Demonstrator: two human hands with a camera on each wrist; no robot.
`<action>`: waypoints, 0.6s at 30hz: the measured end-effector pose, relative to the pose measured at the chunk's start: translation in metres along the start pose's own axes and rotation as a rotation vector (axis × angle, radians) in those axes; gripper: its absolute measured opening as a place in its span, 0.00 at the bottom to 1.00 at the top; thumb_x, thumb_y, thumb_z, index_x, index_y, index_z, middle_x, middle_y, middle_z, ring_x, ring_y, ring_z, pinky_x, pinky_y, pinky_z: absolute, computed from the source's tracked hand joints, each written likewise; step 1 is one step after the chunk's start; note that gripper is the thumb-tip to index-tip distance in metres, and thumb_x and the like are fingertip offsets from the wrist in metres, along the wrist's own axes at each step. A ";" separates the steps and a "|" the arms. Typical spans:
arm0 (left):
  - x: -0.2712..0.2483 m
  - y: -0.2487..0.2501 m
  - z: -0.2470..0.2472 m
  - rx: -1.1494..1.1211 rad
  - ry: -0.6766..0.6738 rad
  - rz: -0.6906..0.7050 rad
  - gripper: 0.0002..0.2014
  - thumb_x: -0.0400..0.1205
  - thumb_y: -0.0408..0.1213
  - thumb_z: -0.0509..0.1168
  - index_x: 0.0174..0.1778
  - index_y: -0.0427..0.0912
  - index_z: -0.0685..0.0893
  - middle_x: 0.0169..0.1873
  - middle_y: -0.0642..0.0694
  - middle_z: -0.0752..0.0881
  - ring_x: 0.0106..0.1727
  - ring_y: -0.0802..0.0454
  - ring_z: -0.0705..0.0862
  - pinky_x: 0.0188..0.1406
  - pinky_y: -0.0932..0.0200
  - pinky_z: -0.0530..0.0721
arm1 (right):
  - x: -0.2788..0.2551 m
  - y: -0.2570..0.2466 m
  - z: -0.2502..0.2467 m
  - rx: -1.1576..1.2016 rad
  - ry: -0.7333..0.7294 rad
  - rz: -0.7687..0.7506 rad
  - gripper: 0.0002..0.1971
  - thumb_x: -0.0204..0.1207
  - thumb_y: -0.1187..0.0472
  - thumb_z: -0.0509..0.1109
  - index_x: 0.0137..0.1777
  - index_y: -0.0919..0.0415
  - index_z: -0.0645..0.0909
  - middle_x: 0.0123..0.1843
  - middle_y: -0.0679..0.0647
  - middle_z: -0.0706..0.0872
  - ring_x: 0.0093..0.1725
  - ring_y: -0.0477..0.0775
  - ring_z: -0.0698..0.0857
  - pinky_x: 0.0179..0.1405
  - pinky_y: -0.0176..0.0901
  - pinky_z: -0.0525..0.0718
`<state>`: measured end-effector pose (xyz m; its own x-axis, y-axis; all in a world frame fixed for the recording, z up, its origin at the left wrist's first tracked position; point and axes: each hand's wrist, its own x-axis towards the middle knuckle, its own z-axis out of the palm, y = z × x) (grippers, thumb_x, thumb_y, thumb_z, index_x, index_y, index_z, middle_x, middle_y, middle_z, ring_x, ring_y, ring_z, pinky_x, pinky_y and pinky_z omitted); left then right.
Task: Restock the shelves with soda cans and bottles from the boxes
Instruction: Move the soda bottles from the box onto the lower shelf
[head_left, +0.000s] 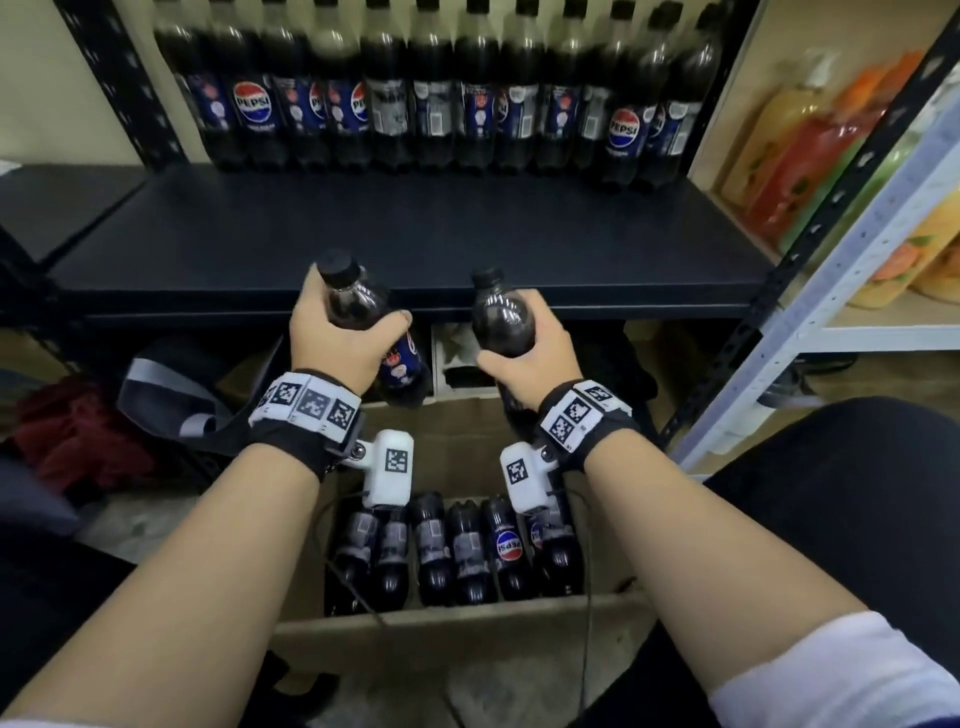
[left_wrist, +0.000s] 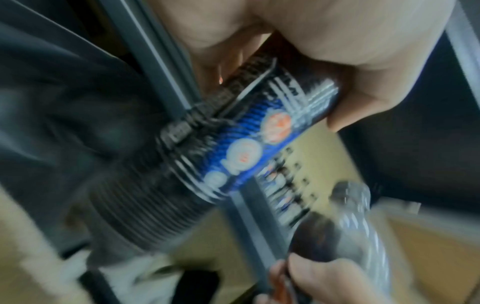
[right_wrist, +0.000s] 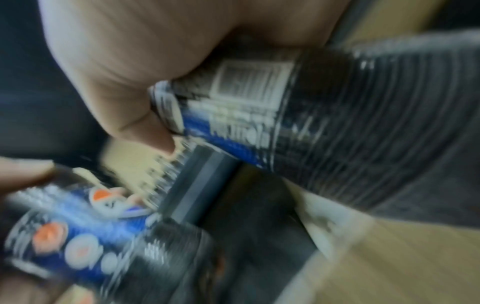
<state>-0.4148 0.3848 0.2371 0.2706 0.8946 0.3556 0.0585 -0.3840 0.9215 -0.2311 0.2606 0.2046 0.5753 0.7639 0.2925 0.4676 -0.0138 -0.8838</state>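
You are holding one bottle in each hand, both lifted clear of the box and carried toward the front edge of the shelf (head_left: 363, 234). Your left hand (head_left: 337, 338) is wrapping round the upper body of the left bottle (head_left: 358, 306), thumb across the front, cap tilting up and away from you; the left wrist view, though blurred, is showing the fingers curled over its blue label. Your right hand (head_left: 535, 364) is clamping the right bottle (head_left: 501, 312) lower on its body, neck leaning toward the shelf. Neither bottle is touching the shelf yet; both are hanging just in front of its lip. As for progress, a back row (head_left: 441, 104) of tall dark bottles is already standing along the rear of the shelf, while the whole front part of the board is lying bare, so the job looks to be in an early to middle stage. The box (head_left: 457, 629) below your wrists is still carrying about six bottles lying side by side near its front wall, and the far half of it is showing bare cardboard. So these two are waiting to be stood upright in front of the back row, and several more trips to the box are remaining. No cans are showing anywhere in view.
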 end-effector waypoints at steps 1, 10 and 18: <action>0.004 0.007 -0.002 -0.088 -0.001 -0.023 0.25 0.64 0.38 0.82 0.54 0.50 0.79 0.53 0.46 0.90 0.55 0.49 0.90 0.63 0.44 0.87 | 0.004 -0.010 -0.004 0.017 0.018 -0.029 0.25 0.62 0.59 0.83 0.56 0.46 0.78 0.47 0.43 0.88 0.47 0.43 0.88 0.50 0.38 0.85; 0.027 0.086 -0.010 -0.217 0.017 0.094 0.18 0.60 0.31 0.78 0.42 0.46 0.84 0.37 0.44 0.87 0.38 0.45 0.88 0.44 0.44 0.91 | 0.050 -0.096 -0.048 0.152 0.173 -0.293 0.20 0.63 0.66 0.82 0.52 0.58 0.78 0.44 0.50 0.86 0.43 0.48 0.85 0.44 0.41 0.85; 0.048 0.152 0.028 -0.439 0.170 0.237 0.20 0.66 0.38 0.79 0.48 0.45 0.77 0.38 0.51 0.85 0.39 0.50 0.85 0.45 0.43 0.89 | 0.093 -0.138 -0.092 0.203 0.193 -0.400 0.23 0.68 0.66 0.84 0.58 0.62 0.76 0.47 0.45 0.84 0.44 0.36 0.84 0.48 0.30 0.80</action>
<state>-0.3659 0.3626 0.3895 0.0662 0.8331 0.5492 -0.4033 -0.4811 0.7784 -0.1808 0.2741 0.3867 0.5001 0.5494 0.6694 0.5485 0.3972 -0.7358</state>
